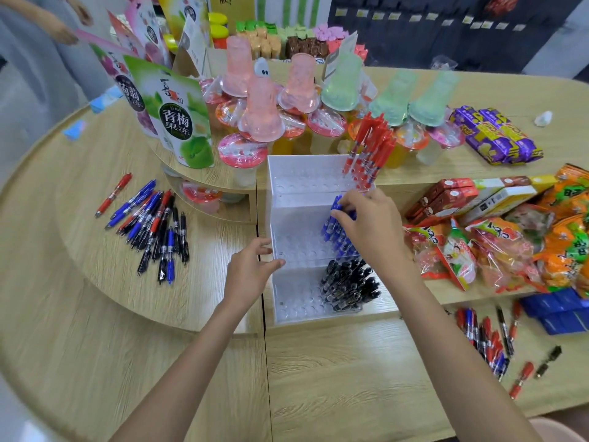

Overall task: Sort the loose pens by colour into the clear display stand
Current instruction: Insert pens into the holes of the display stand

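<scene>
The clear display stand (296,199) has three stepped tiers at the table's middle. Red pens (369,151) stand in the top tier, blue pens (342,242) in the middle one, black pens (349,285) in the bottom one, all at the right side. My right hand (369,228) pinches a blue pen (334,207) over the middle tier. My left hand (251,269) touches the stand's left edge with relaxed fingers. A pile of loose pens (153,224) lies to the left, and more loose pens (490,339) lie at the lower right.
Jelly cups (264,113) and drink pouches (181,116) crowd a raised round shelf behind the stand. Snack packets (497,250) and boxes (452,199) fill the right side. Blue boxes (557,311) sit at the right edge. Another person's hands (63,30) are at the far left.
</scene>
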